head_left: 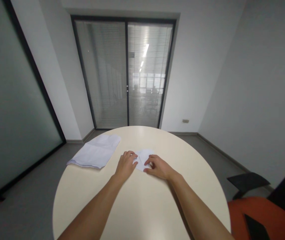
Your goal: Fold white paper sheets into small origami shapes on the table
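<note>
A small folded piece of white paper (141,160) lies near the middle of the round table, with crease lines on its upper face. My left hand (126,163) is at its left edge, fingers curved and thumb touching the paper. From the right, my right hand (157,166) holds the other side with bent fingers and thumb, a gap showing between them. Both hands keep low against the tabletop, and parts of the paper's edges are hidden under the fingertips. Further left, a stack of larger white paper sheets (98,150) rests near the table's rim.
The round cream table (142,206) has a curved edge all around. At the lower right stands an orange chair (270,216) with a black armrest (249,181). Beyond the table is a glass partition (126,73) with blinds, between pale walls.
</note>
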Tool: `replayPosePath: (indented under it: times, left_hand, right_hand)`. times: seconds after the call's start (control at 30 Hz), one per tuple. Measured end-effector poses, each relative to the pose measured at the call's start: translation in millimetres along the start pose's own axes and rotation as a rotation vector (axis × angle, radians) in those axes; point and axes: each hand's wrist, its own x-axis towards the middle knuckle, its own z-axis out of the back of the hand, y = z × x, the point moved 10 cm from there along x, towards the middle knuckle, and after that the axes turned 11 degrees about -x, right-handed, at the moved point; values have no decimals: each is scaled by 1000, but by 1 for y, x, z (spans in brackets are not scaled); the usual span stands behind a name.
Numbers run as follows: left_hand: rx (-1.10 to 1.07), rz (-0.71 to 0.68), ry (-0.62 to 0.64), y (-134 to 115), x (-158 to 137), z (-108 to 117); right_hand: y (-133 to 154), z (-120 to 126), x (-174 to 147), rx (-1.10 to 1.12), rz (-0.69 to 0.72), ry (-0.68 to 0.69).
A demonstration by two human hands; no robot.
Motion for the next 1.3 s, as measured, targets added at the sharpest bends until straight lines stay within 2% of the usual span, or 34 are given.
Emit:
replayPosePath:
  times: [0.1,0.37,0.5,0.57,0.8,1.07,1.17,1.3]
  left_hand:
    - [17,8,61,0,1,-7]
    - [-71,-75,193,-8,-7,-22]
    - [-62,-30,334,-4,-15,-35]
    - [-41,0,359,-3,-16,-38]
    - [102,137,227,11,-12,-31]
    - [165,210,-1,26,-10,2]
    - [155,113,-17,14,-8,4]
    - [20,-104,143,-17,-9,-16]
  right_hand:
    - [3,-3,1,33,26,-4]
    - [13,-15,1,49,119,8]
    - [7,-23,1,-21,80,49]
    - [3,-26,0,-53,57,75]
    - [3,-19,-2,-122,45,71]
    - [3,-13,-3,-141,17,62]
    - [1,-15,-3,-142,16,57]
    - [-2,-18,0,-158,12,51]
